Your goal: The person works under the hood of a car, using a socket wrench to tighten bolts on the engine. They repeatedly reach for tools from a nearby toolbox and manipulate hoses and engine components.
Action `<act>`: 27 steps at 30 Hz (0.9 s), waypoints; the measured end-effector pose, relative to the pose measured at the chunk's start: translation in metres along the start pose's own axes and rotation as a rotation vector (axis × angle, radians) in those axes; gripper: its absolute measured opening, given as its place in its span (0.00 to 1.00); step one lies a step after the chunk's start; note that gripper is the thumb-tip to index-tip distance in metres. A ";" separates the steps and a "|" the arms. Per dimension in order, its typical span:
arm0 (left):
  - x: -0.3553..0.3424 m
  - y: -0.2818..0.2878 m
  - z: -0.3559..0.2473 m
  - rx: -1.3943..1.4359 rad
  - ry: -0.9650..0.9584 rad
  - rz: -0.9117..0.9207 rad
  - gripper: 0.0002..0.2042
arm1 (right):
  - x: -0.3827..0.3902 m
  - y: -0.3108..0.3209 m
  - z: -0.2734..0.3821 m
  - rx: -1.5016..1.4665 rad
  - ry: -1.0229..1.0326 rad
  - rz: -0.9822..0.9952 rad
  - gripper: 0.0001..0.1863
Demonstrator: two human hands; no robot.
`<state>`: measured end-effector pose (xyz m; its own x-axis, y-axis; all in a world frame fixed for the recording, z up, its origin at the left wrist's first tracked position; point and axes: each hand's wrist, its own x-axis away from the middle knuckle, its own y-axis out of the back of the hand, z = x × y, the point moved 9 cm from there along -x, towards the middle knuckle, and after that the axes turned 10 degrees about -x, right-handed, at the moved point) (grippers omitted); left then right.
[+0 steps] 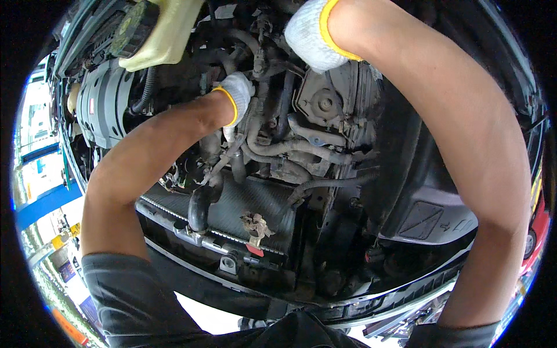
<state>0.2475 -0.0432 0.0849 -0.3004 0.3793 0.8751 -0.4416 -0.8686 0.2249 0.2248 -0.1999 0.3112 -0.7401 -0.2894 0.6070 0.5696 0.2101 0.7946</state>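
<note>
Both my arms reach deep into an open car engine bay, with white knit gloves with yellow cuffs on the hands. My left hand (238, 93) is down among dark hoses and pipes near the middle of the bay; its fingers are mostly hidden. Close by it runs a ribbed grey hose (278, 148). Farther back, my right hand (313, 37) is bent over the far side of the engine, its fingers out of sight behind the glove. Just below that hand lies a dusty metal housing (326, 104) with a round boss. What either hand touches cannot be made out.
At the far left stand a pale yellow fluid tank (174, 35) with a black cap (136, 29) and a silver engine cover (104, 104). A curved black hose (199, 206) meets the radiator (243, 200) in front. A black plastic box (420, 217) fills the right side.
</note>
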 end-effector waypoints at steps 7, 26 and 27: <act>0.007 0.031 0.017 -0.039 0.196 -0.245 0.33 | 0.017 -0.003 -0.018 0.000 -0.034 0.036 0.18; 0.012 0.011 0.010 0.157 0.067 -0.131 0.27 | -0.015 -0.003 0.003 0.003 0.015 -0.033 0.15; 0.010 0.011 0.011 0.152 0.066 -0.165 0.30 | -0.028 -0.008 -0.001 0.016 0.007 -0.065 0.13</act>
<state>0.2490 -0.0525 0.1012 -0.2918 0.5359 0.7923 -0.3584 -0.8292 0.4289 0.2416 -0.1948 0.2874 -0.7728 -0.3098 0.5539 0.5144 0.2054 0.8326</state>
